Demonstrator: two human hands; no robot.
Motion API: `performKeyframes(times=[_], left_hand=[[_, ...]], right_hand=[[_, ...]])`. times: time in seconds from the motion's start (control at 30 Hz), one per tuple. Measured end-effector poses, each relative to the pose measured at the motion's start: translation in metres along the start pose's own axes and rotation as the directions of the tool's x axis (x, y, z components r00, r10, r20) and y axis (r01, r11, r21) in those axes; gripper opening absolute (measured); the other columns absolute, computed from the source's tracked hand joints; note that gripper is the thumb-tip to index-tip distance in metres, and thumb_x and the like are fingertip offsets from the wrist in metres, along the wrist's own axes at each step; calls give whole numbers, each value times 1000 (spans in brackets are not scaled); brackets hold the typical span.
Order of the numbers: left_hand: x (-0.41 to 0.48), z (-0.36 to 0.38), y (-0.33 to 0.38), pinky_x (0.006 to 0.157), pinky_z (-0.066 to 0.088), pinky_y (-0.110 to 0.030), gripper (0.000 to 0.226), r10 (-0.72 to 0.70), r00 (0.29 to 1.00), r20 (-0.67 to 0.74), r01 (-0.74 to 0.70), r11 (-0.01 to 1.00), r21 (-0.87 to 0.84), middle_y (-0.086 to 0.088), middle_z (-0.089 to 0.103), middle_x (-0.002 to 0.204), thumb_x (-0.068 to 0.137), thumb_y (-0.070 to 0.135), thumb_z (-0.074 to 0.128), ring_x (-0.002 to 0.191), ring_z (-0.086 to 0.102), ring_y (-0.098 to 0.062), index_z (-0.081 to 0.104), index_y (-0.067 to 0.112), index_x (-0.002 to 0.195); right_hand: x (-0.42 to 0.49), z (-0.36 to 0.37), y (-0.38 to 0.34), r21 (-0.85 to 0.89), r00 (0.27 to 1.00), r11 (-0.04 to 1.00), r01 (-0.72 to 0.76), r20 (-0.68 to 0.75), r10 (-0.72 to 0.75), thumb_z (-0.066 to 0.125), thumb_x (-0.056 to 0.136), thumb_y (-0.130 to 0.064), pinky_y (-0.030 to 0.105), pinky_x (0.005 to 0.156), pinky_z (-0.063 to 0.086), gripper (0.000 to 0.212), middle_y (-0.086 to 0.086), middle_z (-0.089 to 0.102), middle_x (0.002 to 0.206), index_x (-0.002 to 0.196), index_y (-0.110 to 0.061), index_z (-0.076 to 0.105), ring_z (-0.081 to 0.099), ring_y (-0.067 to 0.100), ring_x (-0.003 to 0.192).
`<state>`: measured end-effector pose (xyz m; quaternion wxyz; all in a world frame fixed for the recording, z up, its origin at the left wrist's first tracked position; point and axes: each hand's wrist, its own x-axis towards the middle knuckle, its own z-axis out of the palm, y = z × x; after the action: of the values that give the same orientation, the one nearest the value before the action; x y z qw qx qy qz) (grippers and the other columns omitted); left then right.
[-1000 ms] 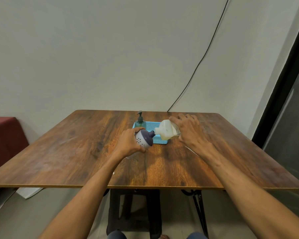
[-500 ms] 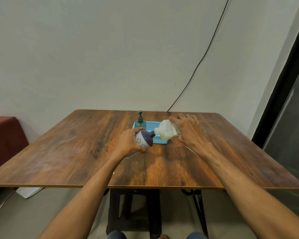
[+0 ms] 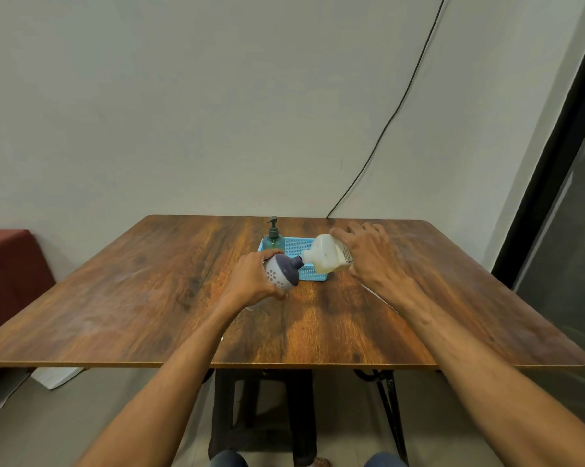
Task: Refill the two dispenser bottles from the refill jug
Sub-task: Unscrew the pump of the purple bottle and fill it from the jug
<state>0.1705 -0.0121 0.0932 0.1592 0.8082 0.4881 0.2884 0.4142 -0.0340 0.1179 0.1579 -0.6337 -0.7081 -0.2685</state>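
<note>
- Head view showed the refill jug (image 3: 325,256) mid-frame, tipped into the round dispenser bottle (image 3: 281,274).
- Left hand (image 3: 250,281) curled round the bottle; right hand (image 3: 372,261) gripped the jug's body.
- Jug probably slick and sloshing: hold its broad sides.

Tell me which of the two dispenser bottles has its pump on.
The green bottle, upright in the blue basket. The white-and-purple bottle, tilted in the left hand, has a bare neck meeting the jug.
</note>
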Motion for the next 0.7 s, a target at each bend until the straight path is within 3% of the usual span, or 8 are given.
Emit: performKeyframes(times=[0.2,0.43,0.7], left_hand=[[-1,-1,1,79,38,-18,76,6,1000,-5,-6,1000,-8,-3,65,124,64,20,91,98,52,-8,57,17,132],[-1,-1,1,69,29,-5,73,2,1000,-1,-2,1000,-14,-3,64,125,66,19,90,98,50,-8,58,17,131],[-1,-1,1,72,34,-10,74,-1,1000,-2,1,1000,-18,-3,64,124,64,20,91,98,53,-8,58,18,131]], right_hand=[[1,0,1,-18,1000,1000,-2,-4,2,91,62,-30,41,84,46,73,2,62,105,126,-30,58,60,26,90],[0,-1,1,-19,1000,1000,1,4,-1,90,64,-31,41,83,44,70,2,61,106,126,-30,58,59,26,90],[0,-1,0,-14,1000,1000,1,4,-1,90,64,-30,41,84,45,72,3,62,108,128,-29,58,60,27,92]])
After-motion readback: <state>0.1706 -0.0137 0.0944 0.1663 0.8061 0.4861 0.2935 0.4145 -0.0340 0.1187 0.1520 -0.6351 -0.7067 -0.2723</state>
